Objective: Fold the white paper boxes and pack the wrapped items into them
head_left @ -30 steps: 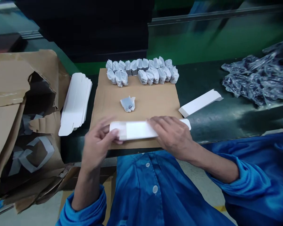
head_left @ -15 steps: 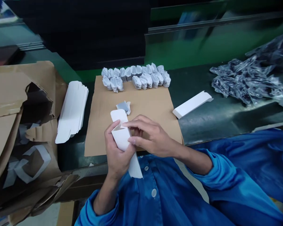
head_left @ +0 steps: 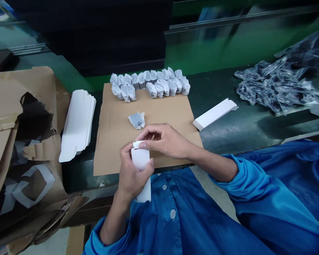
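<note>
My left hand [head_left: 131, 173] is wrapped round a long white carton [head_left: 141, 166], held upright over the near edge of a brown cardboard sheet [head_left: 172, 109]. My right hand [head_left: 166, 141] pinches the carton's top flap with curled fingers. Just beyond my hands lies a single small paper-wrapped packet [head_left: 137, 119]. Along the sheet's far edge sit two rows of several similar wrapped packets [head_left: 150, 83].
A stack of flat white carton blanks [head_left: 77, 124] lies left of the sheet. One assembled white carton [head_left: 214, 113] rests on the dark green table to the right. Crumpled clear plastic bags [head_left: 279, 86] are piled far right. A torn brown cardboard box [head_left: 21, 148] stands at left.
The carton went from lying flat across the sheet to standing upright in my left hand. My right hand moved from its side to its top flap, which is now folded down.
</note>
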A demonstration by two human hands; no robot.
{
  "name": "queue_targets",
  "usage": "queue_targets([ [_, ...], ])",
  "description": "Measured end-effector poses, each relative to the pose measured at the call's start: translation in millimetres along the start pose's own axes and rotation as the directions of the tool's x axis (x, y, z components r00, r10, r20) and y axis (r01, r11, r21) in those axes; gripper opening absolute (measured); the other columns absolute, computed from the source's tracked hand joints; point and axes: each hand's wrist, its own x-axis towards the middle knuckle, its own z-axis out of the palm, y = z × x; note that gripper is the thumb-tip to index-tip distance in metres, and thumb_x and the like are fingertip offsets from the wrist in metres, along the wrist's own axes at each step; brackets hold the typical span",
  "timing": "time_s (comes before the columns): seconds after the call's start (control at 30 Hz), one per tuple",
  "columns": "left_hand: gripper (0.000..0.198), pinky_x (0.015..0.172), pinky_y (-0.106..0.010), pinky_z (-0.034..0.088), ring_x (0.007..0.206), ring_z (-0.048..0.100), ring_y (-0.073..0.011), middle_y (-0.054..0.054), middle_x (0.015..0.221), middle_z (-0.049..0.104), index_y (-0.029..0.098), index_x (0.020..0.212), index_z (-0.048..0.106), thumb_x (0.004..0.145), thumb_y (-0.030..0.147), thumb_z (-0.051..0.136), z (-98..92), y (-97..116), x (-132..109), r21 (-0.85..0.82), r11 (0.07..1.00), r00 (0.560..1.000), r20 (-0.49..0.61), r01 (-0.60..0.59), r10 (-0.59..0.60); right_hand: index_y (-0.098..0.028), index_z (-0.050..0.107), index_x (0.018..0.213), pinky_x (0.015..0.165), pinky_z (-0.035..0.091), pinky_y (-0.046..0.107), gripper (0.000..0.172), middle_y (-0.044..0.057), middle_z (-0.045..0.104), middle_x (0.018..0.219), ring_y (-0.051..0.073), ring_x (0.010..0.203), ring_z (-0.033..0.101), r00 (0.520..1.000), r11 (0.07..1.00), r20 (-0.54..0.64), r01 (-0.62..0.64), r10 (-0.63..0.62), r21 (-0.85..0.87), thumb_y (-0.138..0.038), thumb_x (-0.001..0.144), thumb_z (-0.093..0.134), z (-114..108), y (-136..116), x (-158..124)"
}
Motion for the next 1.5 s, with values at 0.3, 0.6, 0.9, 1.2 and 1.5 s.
queue_targets([
  [0.3,0.095,0.094,-0.043,0.054,0.128,0.053,-0.0328,-0.018,0.149,0.040,0.025,0.156,0.014,0.080,0.035,0.071,-0.6,-6.1,-9.0,0.123,0.992,0.996,0.077,0.032,-0.042,-0.014,0.074,0.097,0.092,0.054,0.034,0.015,0.007,0.075,0.103,0.017,0.101,0.068,0.948,0.907,-0.068,0.275,-0.311,-0.320,-0.018,0.093,0.061,15.4,11.2,-16.5],
  [0.6,0.068,0.103,-0.037,0.049,0.128,0.055,-0.0250,-0.013,0.140,0.051,0.022,0.140,0.040,0.081,0.031,0.071,8.3,-5.6,-20.7,-0.078,0.964,0.966,0.048,0.256,-0.253,-0.018,0.070,0.100,0.090,0.053,0.034,0.018,0.007,0.074,0.108,0.016,0.102,0.065,0.881,0.786,-0.102,0.354,-0.462,-0.507,-0.018,0.097,0.053,31.8,35.8,-29.3],
  [0.9,0.033,0.106,-0.044,0.046,0.115,0.061,-0.0217,-0.011,0.119,0.060,0.019,0.117,0.048,0.091,0.038,0.053,-1.7,-72.2,41.8,-0.430,0.859,0.751,-0.460,0.279,-0.474,-0.009,0.054,0.118,0.079,0.046,0.040,0.037,0.021,0.065,0.111,0.032,0.102,0.060,0.995,0.197,-0.073,-0.057,-0.075,-0.979,-0.039,0.099,0.050,3.5,31.3,76.0],
  [1.2,0.057,0.119,-0.055,0.026,0.143,0.039,-0.0280,-0.006,0.151,0.048,0.036,0.144,0.044,0.091,0.022,0.059,-45.2,-36.6,14.1,0.263,0.816,0.753,0.594,-0.514,0.283,-0.015,0.055,0.130,0.093,0.045,0.040,0.036,0.015,0.063,0.121,0.027,0.112,0.055,0.991,0.316,0.133,0.129,-0.008,-0.940,-0.016,0.095,0.049,-67.0,40.4,0.7],
  [1.5,0.041,0.087,-0.046,0.042,0.113,0.055,-0.0299,-0.009,0.140,0.055,0.038,0.121,0.065,0.092,0.014,0.050,-13.2,-54.8,36.0,0.350,0.656,0.678,0.649,-0.669,0.345,-0.024,0.061,0.130,0.085,0.051,0.030,0.044,0.005,0.068,0.120,0.019,0.103,0.064,0.982,0.836,0.110,-0.072,0.156,-0.545,-0.020,0.087,0.068,-43.4,12.5,-66.9],
])
